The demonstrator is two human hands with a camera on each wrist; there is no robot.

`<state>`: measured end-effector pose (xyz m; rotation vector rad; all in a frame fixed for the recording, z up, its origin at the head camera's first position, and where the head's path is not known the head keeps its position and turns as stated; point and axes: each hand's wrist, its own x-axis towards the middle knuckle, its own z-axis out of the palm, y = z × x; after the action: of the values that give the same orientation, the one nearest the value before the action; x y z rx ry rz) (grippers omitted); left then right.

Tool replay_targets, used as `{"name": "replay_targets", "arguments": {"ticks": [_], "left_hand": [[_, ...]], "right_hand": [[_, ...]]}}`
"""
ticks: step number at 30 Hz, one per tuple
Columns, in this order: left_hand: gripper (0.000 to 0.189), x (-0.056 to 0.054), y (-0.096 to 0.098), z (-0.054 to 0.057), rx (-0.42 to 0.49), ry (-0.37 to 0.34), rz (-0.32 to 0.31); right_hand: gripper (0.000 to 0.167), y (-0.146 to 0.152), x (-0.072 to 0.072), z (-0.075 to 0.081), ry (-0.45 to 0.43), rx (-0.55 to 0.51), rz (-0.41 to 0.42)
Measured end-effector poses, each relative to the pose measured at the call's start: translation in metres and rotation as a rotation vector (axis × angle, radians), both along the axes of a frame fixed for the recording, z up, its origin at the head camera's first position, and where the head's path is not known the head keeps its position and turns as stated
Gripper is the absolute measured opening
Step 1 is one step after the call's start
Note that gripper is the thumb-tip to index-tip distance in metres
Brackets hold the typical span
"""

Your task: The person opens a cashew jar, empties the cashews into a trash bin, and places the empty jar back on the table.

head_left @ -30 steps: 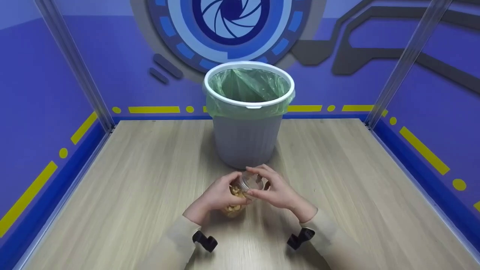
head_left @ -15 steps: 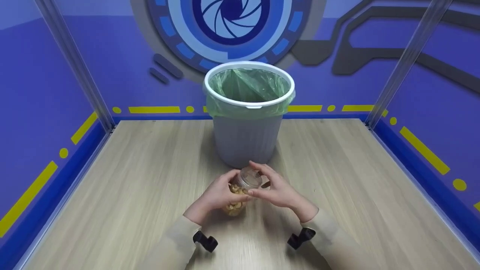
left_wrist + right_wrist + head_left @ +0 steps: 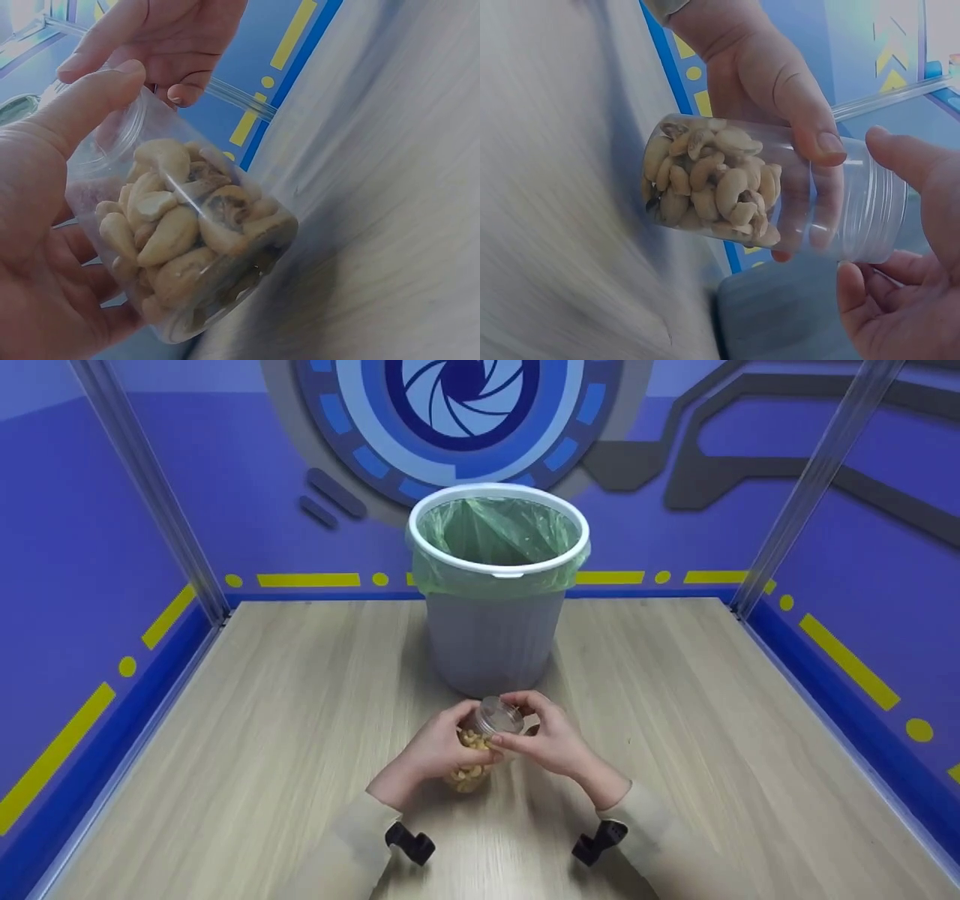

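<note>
A clear plastic jar (image 3: 470,775), partly filled with cashews (image 3: 712,176), tilts close over the table in front of the bin. My left hand (image 3: 435,746) grips it around the side, with the thumb across its upper part in the left wrist view. At the jar's top is a clear ridged screw lid (image 3: 501,718). My right hand (image 3: 551,739) holds this lid by its edge, thumb on the near side and fingers on the far side. In the right wrist view the lid (image 3: 877,214) sits at the jar's mouth, between that thumb and the curled fingers.
Just beyond my hands stands a grey bin (image 3: 495,637) with a white rim and a green liner bag (image 3: 499,532). Blue printed panels (image 3: 172,510) enclose the wooden table (image 3: 300,697) at the back and both sides.
My right hand's fingers lifted off the lid's far edge half a second ago and have now come back onto it. The left hand keeps its grip on the jar, nearly still.
</note>
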<state>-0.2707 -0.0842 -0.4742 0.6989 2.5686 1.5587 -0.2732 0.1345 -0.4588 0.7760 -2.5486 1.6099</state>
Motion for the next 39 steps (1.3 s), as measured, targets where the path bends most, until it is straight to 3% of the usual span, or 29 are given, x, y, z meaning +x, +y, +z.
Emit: {"name": "replay_targets", "arguments": {"ticks": [6,15,21,26,39], "left_hand": [[0.064,0.0002,-0.0002,0.0002,0.000,0.002,-0.006],[0.066,0.0002,0.0004,0.0005,-0.022,-0.005,0.004],[0.067,0.0004,0.0006,0.0009,-0.037,0.002,0.023],[0.065,0.0009,0.0010,-0.0004,-0.030,0.011,0.015],[0.066,0.0015,0.0009,0.0007,-0.030,-0.011,0.016]], "right_hand": [[0.056,0.0022,-0.0022,-0.0026,0.004,-0.023,0.080],[0.061,0.0030,-0.0017,-0.0012,-0.011,-0.043,0.138],[0.068,0.0019,-0.0002,0.0007,-0.077,-0.004,0.048],[0.056,-0.0014,0.0006,-0.0005,-0.089,0.030,-0.034],[0.051,-0.0020,0.0026,0.0007,-0.033,0.008,-0.028]]}}
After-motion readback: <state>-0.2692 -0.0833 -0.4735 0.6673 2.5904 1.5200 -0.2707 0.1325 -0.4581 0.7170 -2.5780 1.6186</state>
